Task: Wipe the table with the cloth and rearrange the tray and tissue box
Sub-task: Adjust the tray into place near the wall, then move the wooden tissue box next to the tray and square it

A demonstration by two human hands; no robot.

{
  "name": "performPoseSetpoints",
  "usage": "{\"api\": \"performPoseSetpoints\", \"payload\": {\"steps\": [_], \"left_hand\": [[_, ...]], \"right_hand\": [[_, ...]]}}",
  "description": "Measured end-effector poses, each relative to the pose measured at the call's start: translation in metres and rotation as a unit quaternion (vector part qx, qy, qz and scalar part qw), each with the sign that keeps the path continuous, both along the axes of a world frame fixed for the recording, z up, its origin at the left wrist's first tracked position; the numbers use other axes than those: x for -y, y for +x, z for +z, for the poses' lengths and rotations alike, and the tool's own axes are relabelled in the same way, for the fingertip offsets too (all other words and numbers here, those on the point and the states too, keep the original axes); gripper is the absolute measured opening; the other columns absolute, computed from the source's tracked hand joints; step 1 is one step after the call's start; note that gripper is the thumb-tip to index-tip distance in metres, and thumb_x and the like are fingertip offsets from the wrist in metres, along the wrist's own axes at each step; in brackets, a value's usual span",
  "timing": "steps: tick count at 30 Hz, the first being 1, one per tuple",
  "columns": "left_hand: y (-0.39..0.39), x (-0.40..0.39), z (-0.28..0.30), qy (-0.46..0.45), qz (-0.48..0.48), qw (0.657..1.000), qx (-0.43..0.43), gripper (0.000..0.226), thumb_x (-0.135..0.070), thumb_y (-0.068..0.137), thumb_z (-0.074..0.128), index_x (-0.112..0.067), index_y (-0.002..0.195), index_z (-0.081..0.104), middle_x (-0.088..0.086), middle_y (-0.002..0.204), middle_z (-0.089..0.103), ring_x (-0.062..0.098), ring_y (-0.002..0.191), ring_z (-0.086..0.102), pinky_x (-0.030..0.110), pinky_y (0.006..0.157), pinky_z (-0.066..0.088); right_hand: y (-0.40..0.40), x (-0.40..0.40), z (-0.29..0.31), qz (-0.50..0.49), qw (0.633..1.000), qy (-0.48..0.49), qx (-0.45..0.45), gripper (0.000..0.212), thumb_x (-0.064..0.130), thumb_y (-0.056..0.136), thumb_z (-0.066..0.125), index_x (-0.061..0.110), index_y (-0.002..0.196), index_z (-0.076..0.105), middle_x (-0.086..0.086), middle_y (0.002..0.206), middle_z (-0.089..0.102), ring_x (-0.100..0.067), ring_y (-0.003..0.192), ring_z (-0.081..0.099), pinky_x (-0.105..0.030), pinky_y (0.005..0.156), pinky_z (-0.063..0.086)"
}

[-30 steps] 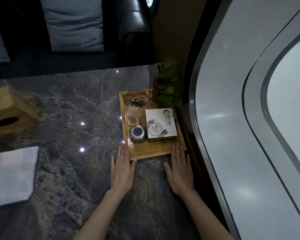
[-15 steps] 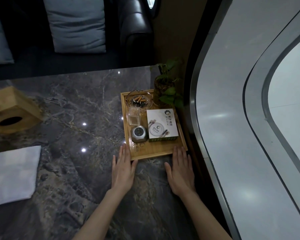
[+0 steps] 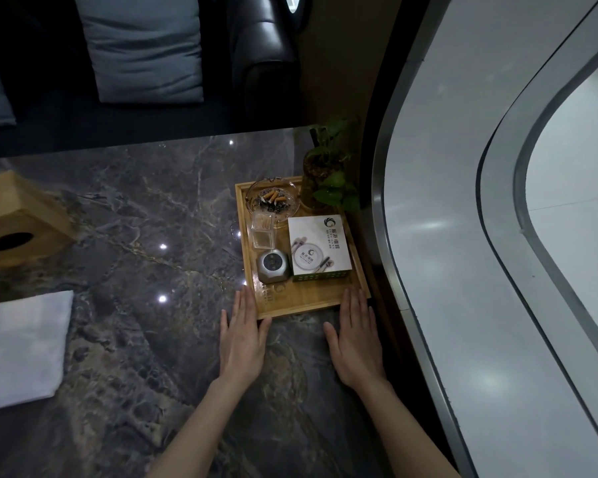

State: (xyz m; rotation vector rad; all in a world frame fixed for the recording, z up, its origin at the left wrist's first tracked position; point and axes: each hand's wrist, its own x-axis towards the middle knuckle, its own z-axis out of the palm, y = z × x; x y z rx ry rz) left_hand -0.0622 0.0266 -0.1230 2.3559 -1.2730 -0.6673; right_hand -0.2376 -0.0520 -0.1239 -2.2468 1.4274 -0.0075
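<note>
A wooden tray (image 3: pixel 311 300) sits at the right edge of the dark marble table (image 3: pixel 145 215). It carries a glass ashtray (image 3: pixel 272 201) with cigarette butts, a small clear box (image 3: pixel 263 229), a grey device (image 3: pixel 272 266) and a white printed box (image 3: pixel 319 248). My left hand (image 3: pixel 243 334) lies flat, fingertips against the tray's near left corner. My right hand (image 3: pixel 356 334) lies flat, fingertips at the near right corner. Both hold nothing. The wooden tissue box (image 3: pixel 13 220) stands at the far left. A folded white cloth (image 3: pixel 19 343) lies at the left edge.
A potted green plant (image 3: pixel 327 174) stands just behind the tray by the wall. A dark sofa with a grey cushion (image 3: pixel 142 46) runs behind the table. A curved grey wall panel (image 3: pixel 463 236) closes off the right side.
Both hands and the tray stay nearly as they were, fingertips still at the tray's near edge. Only the camera view shifts slightly.
</note>
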Motion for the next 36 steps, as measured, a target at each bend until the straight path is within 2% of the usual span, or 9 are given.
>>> {"api": "performPoseSetpoints", "payload": {"steps": [6,12,17,19,23,26,29,33,36], "left_hand": [[0.000,0.004,0.000,0.005,0.001,1.000,0.001,0.066,-0.038,0.096,0.028,-0.015,0.142,-0.012,0.002,0.157,0.001,0.006,0.138,-0.008,0.039,0.117,-0.003],[0.003,0.004,0.007,0.027,-0.014,1.000,-0.002,0.066,-0.039,0.096,0.028,-0.012,0.145,-0.007,0.003,0.158,0.002,0.014,0.145,-0.001,0.039,0.119,-0.002],[0.013,0.002,0.015,0.034,-0.040,0.999,-0.015,0.063,-0.039,0.096,0.031,-0.012,0.147,0.004,0.003,0.157,0.010,0.014,0.145,0.004,0.037,0.119,0.004],[0.019,0.003,0.022,0.011,-0.042,0.999,-0.028,0.058,-0.038,0.095,0.034,-0.014,0.146,0.015,0.003,0.155,0.022,0.017,0.143,0.016,0.039,0.117,0.014],[0.032,0.003,0.040,-0.008,-0.037,0.996,-0.086,0.037,-0.033,0.094,0.039,-0.020,0.129,0.045,0.004,0.125,0.057,0.021,0.113,0.053,0.036,0.093,0.043],[0.047,-0.003,0.052,-0.026,-0.002,0.997,-0.068,0.030,-0.032,0.094,0.042,-0.013,0.101,0.063,0.008,0.099,0.067,0.024,0.091,0.061,0.036,0.074,0.047],[0.068,-0.016,0.066,-0.055,0.032,0.996,-0.063,0.028,-0.029,0.093,0.045,-0.012,0.078,0.061,0.009,0.078,0.065,0.024,0.074,0.060,0.031,0.058,0.038],[0.113,-0.033,0.084,-0.055,0.065,0.995,-0.049,0.029,-0.029,0.091,0.047,-0.009,0.080,0.064,0.016,0.082,0.069,0.032,0.080,0.062,0.039,0.068,0.046],[0.157,-0.049,0.102,-0.061,0.083,0.994,-0.046,0.030,-0.030,0.092,0.046,-0.008,0.086,0.067,0.015,0.085,0.070,0.031,0.083,0.062,0.042,0.074,0.049]], "right_hand": [[0.003,0.007,0.001,0.001,1.000,0.000,-0.011,0.070,0.053,0.083,0.001,0.018,0.140,-0.019,0.004,0.149,-0.022,-0.007,0.138,-0.020,-0.029,0.114,-0.012],[0.010,0.008,0.009,-0.025,1.000,-0.002,-0.004,0.070,0.048,0.087,0.004,0.011,0.147,0.001,-0.005,0.158,0.002,-0.012,0.144,-0.005,-0.031,0.116,-0.008],[0.020,0.008,0.025,-0.028,0.999,-0.019,-0.042,0.059,0.036,0.096,0.022,0.004,0.145,0.017,-0.013,0.156,0.019,-0.022,0.145,0.010,-0.036,0.118,0.005],[0.026,0.005,0.031,-0.020,0.997,-0.020,-0.074,0.056,0.033,0.097,0.030,0.002,0.142,0.024,-0.016,0.153,0.025,-0.027,0.143,0.014,-0.038,0.117,0.013],[0.042,-0.005,0.043,0.000,0.992,-0.055,-0.111,0.041,0.032,0.095,0.036,0.004,0.121,0.051,-0.017,0.132,0.052,-0.033,0.127,0.041,-0.043,0.102,0.036],[0.062,-0.013,0.052,0.020,0.992,-0.086,-0.094,0.035,0.030,0.095,0.035,0.007,0.102,0.060,-0.014,0.111,0.064,-0.031,0.105,0.056,-0.040,0.086,0.043],[0.088,-0.018,0.061,0.046,0.993,-0.095,-0.057,0.030,0.029,0.095,0.036,0.010,0.095,0.059,-0.011,0.099,0.067,-0.028,0.091,0.062,-0.037,0.078,0.045],[0.133,-0.025,0.076,0.062,0.995,-0.076,-0.018,0.029,0.029,0.095,0.037,0.011,0.087,0.058,-0.010,0.088,0.069,-0.027,0.077,0.064,-0.033,0.064,0.043],[0.174,-0.029,0.089,0.065,0.996,-0.053,0.034,0.026,0.030,0.095,0.039,0.011,0.092,0.057,-0.009,0.089,0.069,-0.026,0.077,0.064,-0.034,0.064,0.047]]}}
